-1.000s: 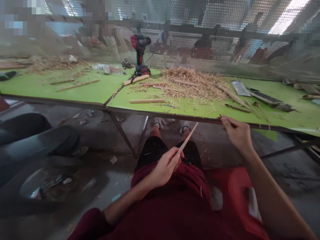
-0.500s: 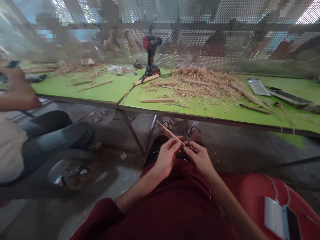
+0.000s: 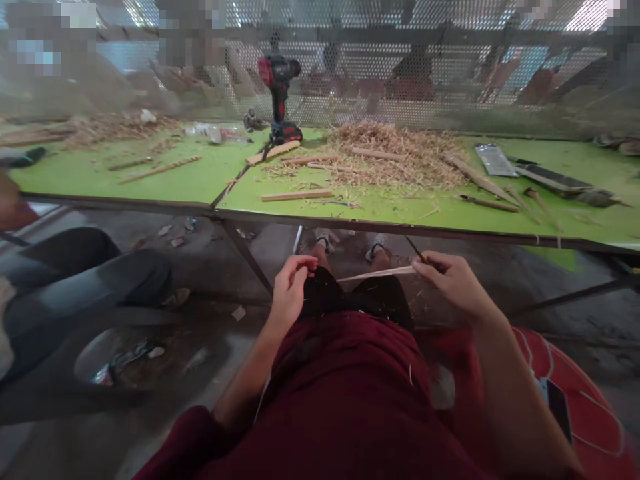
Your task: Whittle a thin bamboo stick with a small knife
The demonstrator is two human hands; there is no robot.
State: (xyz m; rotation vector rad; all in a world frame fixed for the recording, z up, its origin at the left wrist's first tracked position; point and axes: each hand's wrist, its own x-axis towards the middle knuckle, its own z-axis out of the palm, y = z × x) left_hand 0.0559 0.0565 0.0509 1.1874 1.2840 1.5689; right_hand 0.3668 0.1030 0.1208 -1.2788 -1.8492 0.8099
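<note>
My right hand (image 3: 453, 280) is closed on one end of a thin pale wooden stick (image 3: 380, 273), which lies nearly level over my lap. A slim dark blade (image 3: 416, 250) pokes up from the same hand. My left hand (image 3: 291, 288) is apart from the stick's free end. Its fingers are curled into a pinch, and I cannot make out what is in them. Both hands hover over my black shorts, just below the front edge of the green table (image 3: 390, 213).
On the table are a heap of wood shavings (image 3: 400, 157), a red and black drill (image 3: 278, 90), loose sticks (image 3: 297, 195) and a metal tray (image 3: 494, 160). A mesh screen stands behind. Another person's dark-trousered legs (image 3: 75, 280) are at left. A phone (image 3: 557, 407) lies on the red seat.
My hands have drawn apart. The stick has gone from my left hand to my right and now lies nearly level. The view has swung slightly left.
</note>
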